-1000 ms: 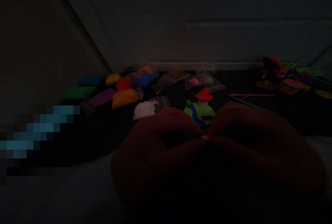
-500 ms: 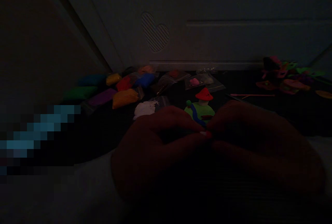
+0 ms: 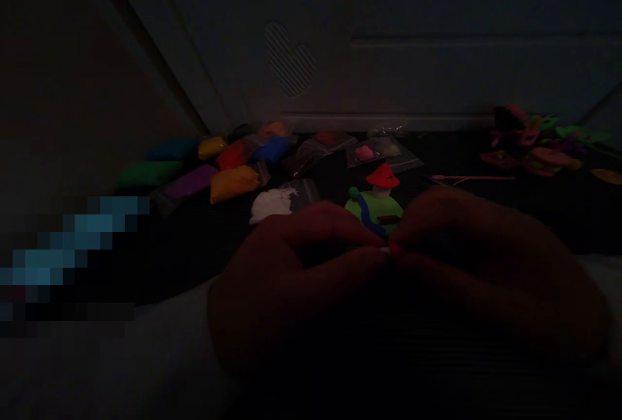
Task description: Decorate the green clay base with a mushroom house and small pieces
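In dim light, my left hand [image 3: 296,284] pinches the white end of a tiny red and white clay piece [image 3: 391,249] between thumb and forefinger. The fingertips of my right hand [image 3: 490,271] close on its red end, so both hands meet at the piece. Just beyond my fingers lies a green clay base [image 3: 380,203] with a blue strip, a small green ball and a brown bar on it. At its back stands a clay mushroom [image 3: 383,177] with a red cap and pale stem. My fingers hide the base's front edge.
Bags of coloured clay spread to the left, among them orange [image 3: 234,183], purple [image 3: 193,181] and white [image 3: 272,205]. A pink stick tool [image 3: 471,178] lies at the right, before a pile of colourful pieces [image 3: 549,161]. A pale panel [image 3: 437,76] with a heart relief rises behind.
My right fingertips have closed onto the red end of the small piece, leaving less of it showing. My left hand has hardly moved.
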Tool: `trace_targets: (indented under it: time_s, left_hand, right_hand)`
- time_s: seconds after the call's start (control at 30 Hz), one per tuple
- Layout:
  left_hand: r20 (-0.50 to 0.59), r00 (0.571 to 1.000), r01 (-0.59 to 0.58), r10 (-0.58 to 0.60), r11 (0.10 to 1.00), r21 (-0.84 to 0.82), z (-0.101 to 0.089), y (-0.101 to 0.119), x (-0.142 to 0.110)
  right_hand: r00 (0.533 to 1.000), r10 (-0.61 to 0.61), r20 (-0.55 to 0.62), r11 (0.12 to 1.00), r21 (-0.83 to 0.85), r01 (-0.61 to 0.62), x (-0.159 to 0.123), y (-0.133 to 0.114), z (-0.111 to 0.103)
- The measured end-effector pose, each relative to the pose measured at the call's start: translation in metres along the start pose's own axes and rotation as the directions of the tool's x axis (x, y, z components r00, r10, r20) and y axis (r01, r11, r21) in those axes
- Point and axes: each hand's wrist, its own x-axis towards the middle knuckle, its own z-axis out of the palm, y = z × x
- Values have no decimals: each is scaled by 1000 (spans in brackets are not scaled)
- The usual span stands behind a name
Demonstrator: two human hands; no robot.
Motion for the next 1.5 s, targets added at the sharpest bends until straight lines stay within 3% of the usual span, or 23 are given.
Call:
trace_targets:
  time_s: [0.27, 0.53, 0.87, 1.5]
  left_hand:
    - [25, 999, 39, -38, 997, -67, 0, -2, 3]
    - [22, 1000, -20, 22, 997, -79, -2, -4, 3]
    - [5, 993, -114, 114, 993, -16, -3, -6, 4]
    - [-15, 990, -137, 138, 988, 69, -4, -2, 2]
  right_hand:
    - [998, 61, -6, 997, 48, -61, 0, 0, 0]
    - [963, 257, 84, 944, 193, -269, 0, 0, 0]
    - [966, 222, 129, 943, 223, -246, 1, -1, -2]
    - [970, 212, 119, 955, 186, -232, 2, 0, 0]
